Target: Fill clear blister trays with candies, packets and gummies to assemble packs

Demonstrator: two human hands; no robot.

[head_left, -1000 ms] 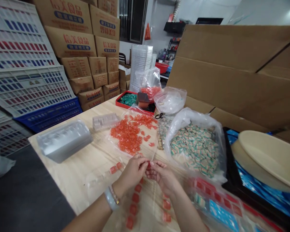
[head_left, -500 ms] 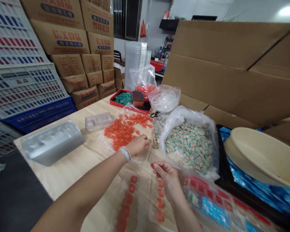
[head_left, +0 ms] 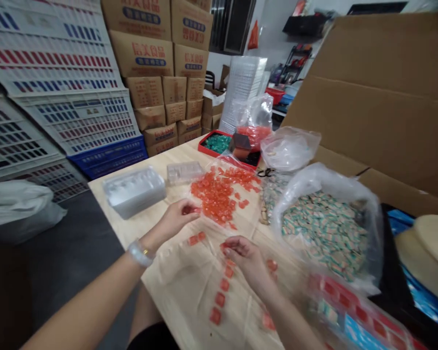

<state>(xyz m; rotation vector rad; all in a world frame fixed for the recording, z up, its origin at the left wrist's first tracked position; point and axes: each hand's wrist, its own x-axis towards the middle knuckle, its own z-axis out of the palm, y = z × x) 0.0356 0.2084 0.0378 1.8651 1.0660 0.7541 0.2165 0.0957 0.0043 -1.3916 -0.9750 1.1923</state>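
Anything held in the left hand (head_left: pixel 177 219) or the right hand (head_left: pixel 244 256) is hidden by their curled fingers, and the printed packet (head_left: pixel 350 313) to the right of the right hand is blurred and cut off by the bottom edge.

Left hand (head_left: pixel 175 219) and right hand (head_left: pixel 246 257) curled

Translucent orange-red candies (head_left: pixel 215 194) lie over the pale, wood-grained table (head_left: pixel 131 228) — beside them, teal-and-cream striped candies (head_left: pixel 324 238) fill a bag. Teal-green candies (head_left: pixel 217 143) sit in a bright red tray (head_left: pixel 201 144) — white crates (head_left: pixel 58 61) carry red and blue bands.
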